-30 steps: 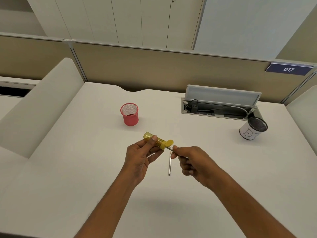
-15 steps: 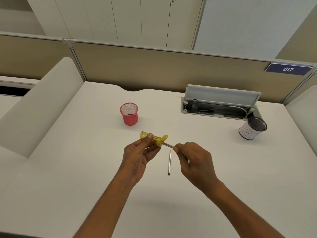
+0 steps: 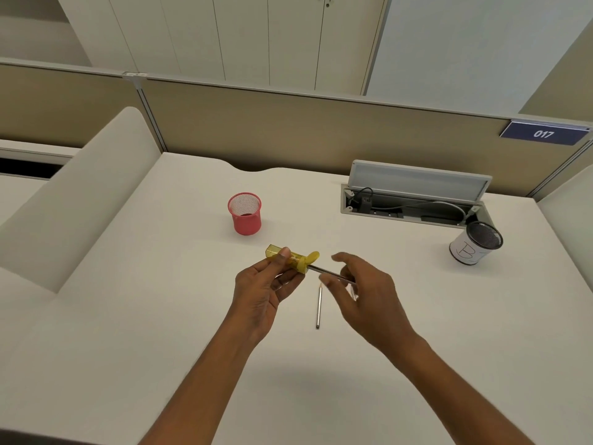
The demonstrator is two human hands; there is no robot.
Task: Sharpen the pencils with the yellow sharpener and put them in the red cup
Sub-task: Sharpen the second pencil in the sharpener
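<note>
White counter is filling most of the head view, with beige partition panels standing behind it and pale cabinet doors rising beyond those. Two pencils are showing: one pencil is sitting with its tip inside the yellow sharpener, its shaft running out to the right, and a second pencil is lying on the counter just below the hands, point facing away. Two cups are standing on the counter: the red cup, a mesh one, is sitting upright beyond the sharpener, and a white-wrapped dark mesh cup is standing well apart to the right. The left hand is reaching in from below, its fingers closing around the sharpener and holding it above the counter. The right hand is hovering at the inserted pencil with fingers spread loosely; whether they are actually pinching the shaft is not clear. An open cable tray with its lid raised is lying behind the white cup, and a blue sign reading 017 is hanging on the partition.
</note>
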